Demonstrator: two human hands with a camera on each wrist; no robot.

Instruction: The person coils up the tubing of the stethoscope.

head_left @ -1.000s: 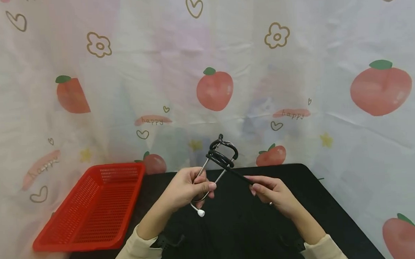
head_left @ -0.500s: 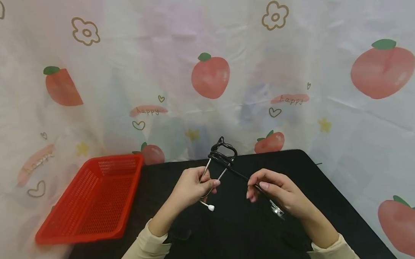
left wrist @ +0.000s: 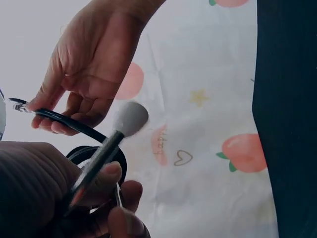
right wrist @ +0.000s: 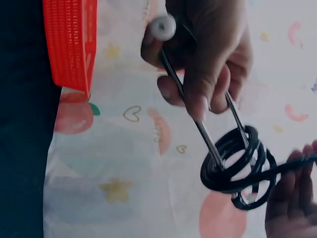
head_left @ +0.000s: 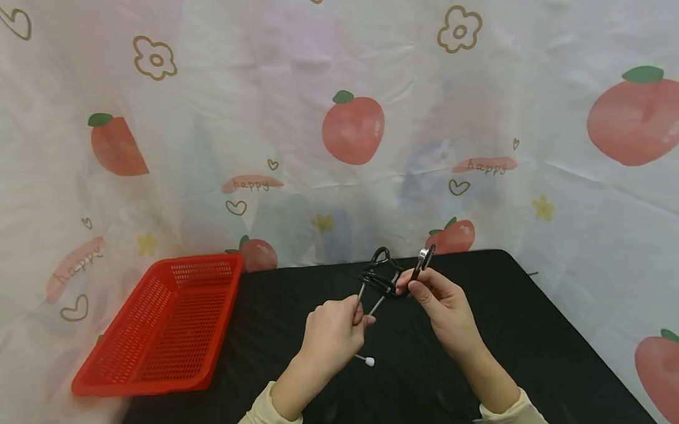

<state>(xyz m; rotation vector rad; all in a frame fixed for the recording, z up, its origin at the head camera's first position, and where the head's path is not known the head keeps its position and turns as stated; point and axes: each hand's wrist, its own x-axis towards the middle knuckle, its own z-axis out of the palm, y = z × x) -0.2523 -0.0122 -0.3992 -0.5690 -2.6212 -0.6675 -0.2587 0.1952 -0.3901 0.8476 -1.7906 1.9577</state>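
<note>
A stethoscope is held up over the table, its black tube (head_left: 380, 282) wound in loops around the metal ear tubes (right wrist: 209, 144). My left hand (head_left: 334, 334) grips the ear tubes below the coil. A white eartip (head_left: 369, 361) pokes out under that hand; in the left wrist view an eartip (left wrist: 132, 119) shows large in front. With thumb and fingers my right hand (head_left: 445, 308) pinches the tube's free end beside the coil. The silver chest piece (head_left: 423, 256) stands up above the right fingertips.
A red plastic basket (head_left: 203, 373) sits at the left on the black table (head_left: 297, 288). Behind the table hangs a pale curtain (head_left: 312, 69) printed with peaches and hearts.
My right hand has slid to the chest piece end and brought it up against the coil. My left hand has turned and shifted right, its back now showing.
</note>
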